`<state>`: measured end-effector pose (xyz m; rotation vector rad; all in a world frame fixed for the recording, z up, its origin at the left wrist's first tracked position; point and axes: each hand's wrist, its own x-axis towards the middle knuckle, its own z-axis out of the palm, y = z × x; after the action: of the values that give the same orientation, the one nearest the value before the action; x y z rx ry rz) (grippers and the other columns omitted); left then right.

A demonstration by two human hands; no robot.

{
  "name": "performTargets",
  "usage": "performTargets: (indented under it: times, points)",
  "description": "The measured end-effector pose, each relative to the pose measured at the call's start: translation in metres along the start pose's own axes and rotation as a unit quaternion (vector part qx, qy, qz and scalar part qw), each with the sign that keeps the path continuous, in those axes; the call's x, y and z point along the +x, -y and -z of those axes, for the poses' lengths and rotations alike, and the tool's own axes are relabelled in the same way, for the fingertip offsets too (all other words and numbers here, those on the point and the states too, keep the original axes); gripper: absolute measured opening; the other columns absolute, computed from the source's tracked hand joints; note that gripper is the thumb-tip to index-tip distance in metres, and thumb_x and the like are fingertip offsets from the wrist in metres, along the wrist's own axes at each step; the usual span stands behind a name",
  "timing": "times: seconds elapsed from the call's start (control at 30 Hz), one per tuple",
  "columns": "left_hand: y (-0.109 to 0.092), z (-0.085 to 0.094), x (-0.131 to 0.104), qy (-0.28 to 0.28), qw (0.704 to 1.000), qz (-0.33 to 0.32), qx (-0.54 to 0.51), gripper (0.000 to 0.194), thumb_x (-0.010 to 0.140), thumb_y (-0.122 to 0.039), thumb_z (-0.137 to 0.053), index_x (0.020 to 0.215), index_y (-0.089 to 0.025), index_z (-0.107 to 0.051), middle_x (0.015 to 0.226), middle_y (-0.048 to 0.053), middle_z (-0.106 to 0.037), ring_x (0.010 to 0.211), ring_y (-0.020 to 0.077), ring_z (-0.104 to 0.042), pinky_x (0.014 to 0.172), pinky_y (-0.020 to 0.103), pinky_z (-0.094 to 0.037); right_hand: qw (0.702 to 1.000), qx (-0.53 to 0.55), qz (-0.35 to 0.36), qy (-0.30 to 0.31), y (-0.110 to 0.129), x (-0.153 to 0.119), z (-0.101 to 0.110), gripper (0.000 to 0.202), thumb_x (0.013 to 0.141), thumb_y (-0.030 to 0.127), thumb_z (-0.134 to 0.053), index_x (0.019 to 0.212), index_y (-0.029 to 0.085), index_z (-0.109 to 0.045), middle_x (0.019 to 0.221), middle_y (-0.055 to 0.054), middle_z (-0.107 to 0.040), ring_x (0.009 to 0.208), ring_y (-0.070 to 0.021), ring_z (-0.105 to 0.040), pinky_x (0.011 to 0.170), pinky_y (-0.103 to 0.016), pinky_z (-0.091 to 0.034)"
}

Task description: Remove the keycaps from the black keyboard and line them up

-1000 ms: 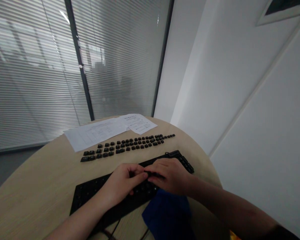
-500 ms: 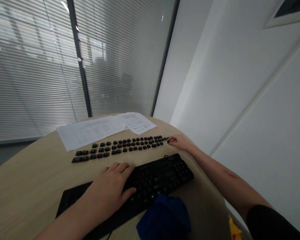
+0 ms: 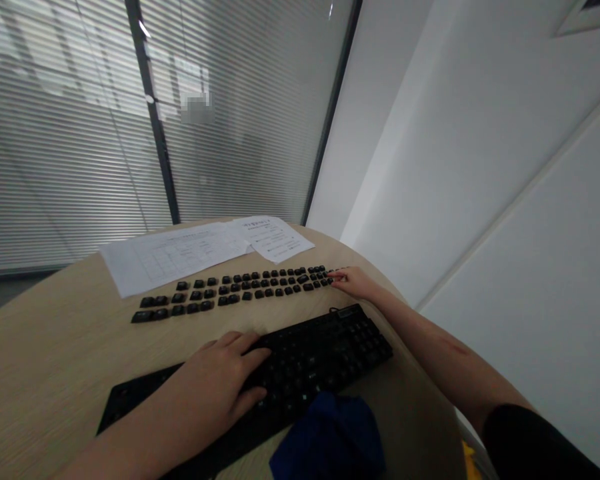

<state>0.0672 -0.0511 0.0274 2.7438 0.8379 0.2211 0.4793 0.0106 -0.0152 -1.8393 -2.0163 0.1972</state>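
Note:
A black keyboard (image 3: pixel 325 353) lies slantwise on the wooden table. My left hand (image 3: pixel 225 377) rests over its middle, fingers apart, holding nothing. Behind the keyboard, loose black keycaps (image 3: pixel 247 285) are laid out in three long rows. My right hand (image 3: pixel 347 281) is at the right end of these rows, its fingertips down among the last keycaps; whether a keycap is between them is too small to tell. In front of the keyboard lies a crumpled dark blue cloth (image 3: pixel 330 437).
Printed paper sheets (image 3: pixel 180 257) lie behind the keycap rows. The round table's edge (image 3: pixel 375 267) curves past my right forearm, near a white wall. Glass with blinds stands behind the table. Something yellow (image 3: pixel 471 461) shows below at the right.
My right hand's fingertips have shifted slightly left onto the keycaps at the row ends. My left hand stays over the keyboard, its fingers slightly moved. The camera view has shifted a little.

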Motion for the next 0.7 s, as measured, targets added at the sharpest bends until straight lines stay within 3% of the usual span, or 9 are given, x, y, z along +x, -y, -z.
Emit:
performTargets:
  times: [0.13,0.23,0.33,0.4,0.47,0.53,0.6,0.7]
  points:
    - [-0.003,0.002,0.001,0.006,1.0,0.002,0.003,0.037,0.084,-0.031,-0.066,0.12,-0.027,-0.074,0.136,0.011,-0.065,0.119,0.0352,-0.063,0.1,0.052,-0.052,0.999,0.015,-0.002,-0.038,0.001,-0.003,0.004,0.034,0.084,0.025,-0.071,0.117,0.023,-0.078,0.092,-0.006,-0.08,0.083,-0.0227,-0.073,0.083,-0.034,-0.054]
    - [-0.002,0.003,0.001,0.013,1.0,0.001,0.013,0.038,0.085,-0.031,-0.065,0.121,-0.026,-0.074,0.135,0.012,-0.065,0.119,0.0353,-0.063,0.1,0.052,-0.053,0.995,0.025,-0.013,-0.093,0.006,-0.012,0.019,0.028,0.092,0.034,-0.062,0.11,0.021,-0.079,0.102,-0.01,-0.079,0.093,-0.025,-0.072,0.09,-0.039,-0.054]
    - [0.002,0.0,0.002,0.01,1.0,-0.014,0.01,0.035,0.087,-0.032,-0.064,0.119,-0.028,-0.075,0.134,0.011,-0.066,0.118,0.0346,-0.063,0.099,0.051,-0.053,0.976,0.092,-0.05,-0.189,0.013,-0.033,0.04,0.055,0.103,0.053,-0.034,0.11,0.018,-0.076,0.105,-0.013,-0.076,0.096,-0.0245,-0.07,0.088,-0.04,-0.056]
    - [0.006,-0.002,0.004,0.004,1.0,-0.027,0.003,0.031,0.088,-0.034,-0.063,0.116,-0.029,-0.076,0.132,0.011,-0.067,0.116,0.0339,-0.064,0.099,0.05,-0.053,0.933,0.248,-0.09,-0.245,0.019,-0.055,0.053,0.069,0.1,0.066,-0.027,0.099,0.018,-0.076,0.09,-0.011,-0.073,0.081,-0.0211,-0.069,0.078,-0.036,-0.058]
    - [0.009,-0.004,0.006,0.002,0.999,-0.035,-0.002,0.03,0.089,-0.036,-0.062,0.114,-0.029,-0.077,0.134,0.01,-0.066,0.117,0.0339,-0.064,0.101,0.05,-0.052,0.882,0.389,-0.137,-0.229,0.027,-0.08,0.06,0.071,0.095,0.075,-0.032,0.089,0.018,-0.073,0.069,-0.005,-0.064,0.06,-0.0163,-0.061,0.065,-0.033,-0.058]
    - [0.012,-0.005,0.008,0.003,0.999,-0.037,-0.006,0.03,0.09,-0.037,-0.061,0.114,-0.028,-0.077,0.136,0.01,-0.065,0.12,0.0339,-0.063,0.104,0.05,-0.051,0.839,0.489,-0.175,-0.164,0.037,-0.103,0.06,0.065,0.093,0.076,-0.04,0.091,0.019,-0.07,0.054,0.001,-0.053,0.046,-0.0141,-0.052,0.053,-0.031,-0.055]
    - [0.013,-0.003,0.008,0.012,0.999,-0.035,-0.008,0.031,0.09,-0.036,-0.061,0.115,-0.028,-0.077,0.139,0.009,-0.064,0.123,0.0337,-0.062,0.106,0.05,-0.049,0.806,0.551,-0.186,-0.111,0.047,-0.122,0.055,0.051,0.089,0.069,-0.056,0.098,0.02,-0.066,0.057,0.002,-0.056,0.047,-0.0142,-0.055,0.05,-0.031,-0.054]
    - [0.012,0.005,0.007,0.037,0.999,-0.018,0.001,0.037,0.089,-0.037,-0.06,0.122,-0.028,-0.074,0.144,0.01,-0.061,0.127,0.0335,-0.06,0.109,0.05,-0.047,0.792,0.582,-0.17,-0.067,0.058,-0.138,0.044,0.044,0.079,0.052,-0.078,0.106,0.021,-0.062,0.077,-0.001,-0.069,0.059,-0.0147,-0.066,0.058,-0.03,-0.057]
